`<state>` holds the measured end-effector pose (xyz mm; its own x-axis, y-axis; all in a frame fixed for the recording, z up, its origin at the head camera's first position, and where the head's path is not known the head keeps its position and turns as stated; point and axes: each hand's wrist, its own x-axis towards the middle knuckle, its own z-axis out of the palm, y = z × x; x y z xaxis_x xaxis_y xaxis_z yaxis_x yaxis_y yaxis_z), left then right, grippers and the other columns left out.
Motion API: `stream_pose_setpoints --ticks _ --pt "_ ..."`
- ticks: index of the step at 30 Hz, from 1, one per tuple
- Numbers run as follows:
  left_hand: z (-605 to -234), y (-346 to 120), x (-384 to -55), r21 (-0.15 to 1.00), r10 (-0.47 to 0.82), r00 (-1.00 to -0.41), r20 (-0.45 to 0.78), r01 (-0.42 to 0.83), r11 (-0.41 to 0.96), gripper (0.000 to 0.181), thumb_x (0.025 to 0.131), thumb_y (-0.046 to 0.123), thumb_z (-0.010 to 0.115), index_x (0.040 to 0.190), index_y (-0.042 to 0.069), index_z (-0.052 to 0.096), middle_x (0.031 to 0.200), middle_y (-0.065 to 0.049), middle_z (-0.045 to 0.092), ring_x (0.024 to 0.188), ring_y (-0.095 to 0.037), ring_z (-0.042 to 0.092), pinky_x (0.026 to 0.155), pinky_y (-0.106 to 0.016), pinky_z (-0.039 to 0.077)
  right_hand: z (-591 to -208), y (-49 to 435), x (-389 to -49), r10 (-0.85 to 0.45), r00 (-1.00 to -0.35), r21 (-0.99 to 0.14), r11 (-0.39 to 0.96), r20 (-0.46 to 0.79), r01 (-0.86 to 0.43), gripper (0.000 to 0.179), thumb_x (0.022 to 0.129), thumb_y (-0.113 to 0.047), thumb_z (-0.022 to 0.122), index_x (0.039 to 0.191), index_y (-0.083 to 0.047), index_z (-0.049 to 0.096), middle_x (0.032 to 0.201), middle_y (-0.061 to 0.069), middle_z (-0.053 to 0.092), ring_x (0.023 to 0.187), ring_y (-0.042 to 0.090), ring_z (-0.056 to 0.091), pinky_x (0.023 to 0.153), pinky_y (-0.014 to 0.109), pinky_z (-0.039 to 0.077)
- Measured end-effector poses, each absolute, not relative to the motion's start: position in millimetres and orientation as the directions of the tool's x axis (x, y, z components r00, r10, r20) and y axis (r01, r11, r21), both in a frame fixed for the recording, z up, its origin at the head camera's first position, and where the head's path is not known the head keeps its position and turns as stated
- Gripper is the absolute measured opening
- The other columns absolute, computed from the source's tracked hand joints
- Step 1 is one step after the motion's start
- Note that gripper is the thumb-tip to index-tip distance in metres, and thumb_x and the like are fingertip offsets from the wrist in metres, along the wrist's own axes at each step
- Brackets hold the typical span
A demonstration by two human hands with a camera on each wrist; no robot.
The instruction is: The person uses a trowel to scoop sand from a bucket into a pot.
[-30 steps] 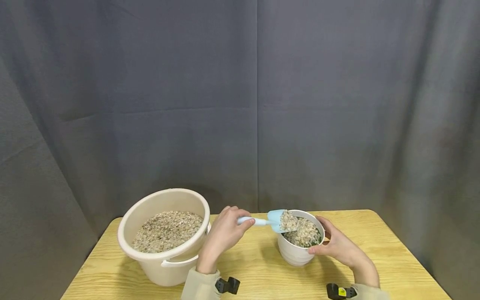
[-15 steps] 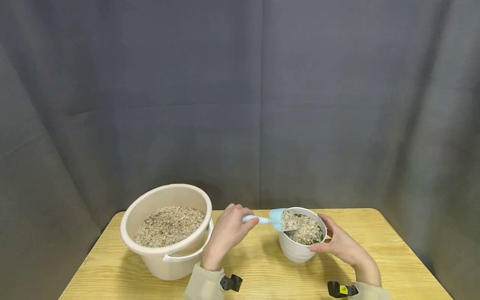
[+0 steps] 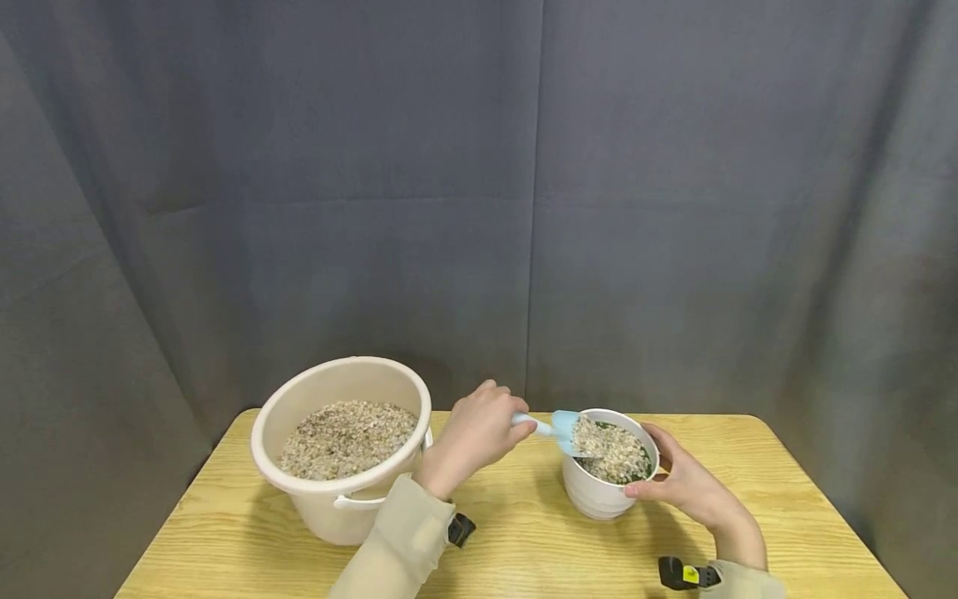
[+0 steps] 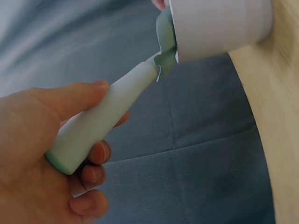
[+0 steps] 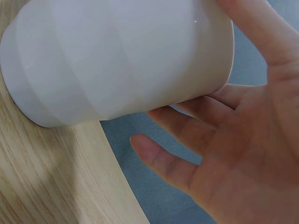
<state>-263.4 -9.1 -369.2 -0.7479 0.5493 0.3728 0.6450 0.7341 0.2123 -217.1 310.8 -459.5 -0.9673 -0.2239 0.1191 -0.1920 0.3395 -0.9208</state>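
Observation:
My left hand (image 3: 476, 430) grips the pale handle of a light blue garden trowel (image 3: 566, 428), thumb along the handle and fingers curled under it in the left wrist view. The trowel's blade reaches over the left rim of a white flowerpot (image 3: 597, 496), tilted into it. Pale gravel (image 3: 617, 457) lies on the blade and in the pot, with some dark green showing at the pot's inner edge. At the pot's right side, my right hand (image 3: 692, 484) holds it near the rim, thumb in front and fingers behind. The pot stands upright on the table.
A cream bucket (image 3: 264, 456) stands at the left of the wooden table (image 3: 539, 553), partly filled with similar gravel (image 3: 348, 439). Its white handle (image 3: 359, 502) hangs down in front, partly behind my left arm. A grey curtain (image 3: 419, 208) hangs behind the table.
My left hand has moved rightward, tipping the trowel farther into the pot, and gravel from the blade now merges with the gravel inside. The right hand keeps its hold; the head view has shifted slightly.

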Motion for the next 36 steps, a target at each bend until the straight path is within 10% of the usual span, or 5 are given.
stream_pose_setpoints --ticks 10,22,36 --pt "-330 7 -267 -0.022 0.673 -0.677 0.297 0.700 0.714 0.022 0.089 0.028 0.068 0.068 0.021 0.067 0.067 0.009 0.055 0.069 -0.014 0.047 0.049 -0.029 0.039 -457 311 -216 -0.228 -0.967 -0.905 0.379 0.111 -0.193 0.093 0.078 -0.007 0.081 0.148 0.007 0.021 0.145 0.030 0.033 0.131 0.049 0.033 0.087 0.026 0.046" --pt "-289 45 -272 -0.261 0.716 -0.693 0.082 0.679 0.687 0.015 0.093 0.035 0.065 0.088 0.022 0.072 0.088 0.005 0.065 0.086 -0.016 0.055 0.066 -0.035 0.050 -456 310 -217 -0.217 -0.972 -0.905 0.390 0.087 -0.169 0.092 0.079 -0.009 0.081 0.148 0.004 0.022 0.145 0.028 0.035 0.130 0.046 0.037 0.088 0.031 0.046" --pt "-276 72 -259 -0.573 0.817 -0.566 0.112 0.635 0.519 0.020 0.095 0.021 0.060 0.102 0.032 0.074 0.100 0.010 0.069 0.092 -0.013 0.054 0.068 -0.030 0.050 -456 310 -216 -0.222 -0.972 -0.914 0.372 0.080 -0.160 0.092 0.080 -0.009 0.080 0.149 0.004 0.020 0.145 0.027 0.033 0.129 0.045 0.038 0.086 0.030 0.048"
